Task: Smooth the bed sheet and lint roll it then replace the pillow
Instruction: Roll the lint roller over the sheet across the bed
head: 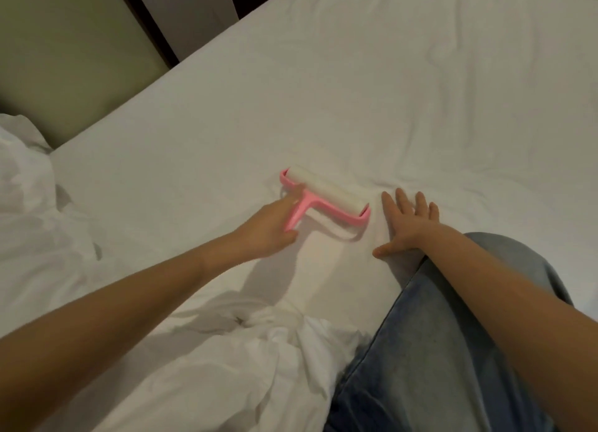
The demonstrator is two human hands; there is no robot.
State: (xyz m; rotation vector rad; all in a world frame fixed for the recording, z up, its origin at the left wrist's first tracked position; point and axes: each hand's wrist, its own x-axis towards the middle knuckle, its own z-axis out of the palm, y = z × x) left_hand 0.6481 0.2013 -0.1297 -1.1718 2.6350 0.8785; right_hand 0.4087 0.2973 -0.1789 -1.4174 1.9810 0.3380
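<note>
White bed sheet (356,91) spread over mattress, creased near centre, likely why work is here. Rumpled white bedding (226,350) pushed to near edge, off working area. Denim knee (437,334) on bed, for reach. Pink lint roller (326,198) lies mid-sheet, drum on fabric. Left hand (271,227) wraps roller handle. Right hand (404,224) flat beside drum, fingers spread, pinning sheet taut.

Both arms reach forward, bare. The left hand (270,229) curls around the lint roller (326,195) handle; the right hand (408,226) lies flat, fingers spread, thumb out.
</note>
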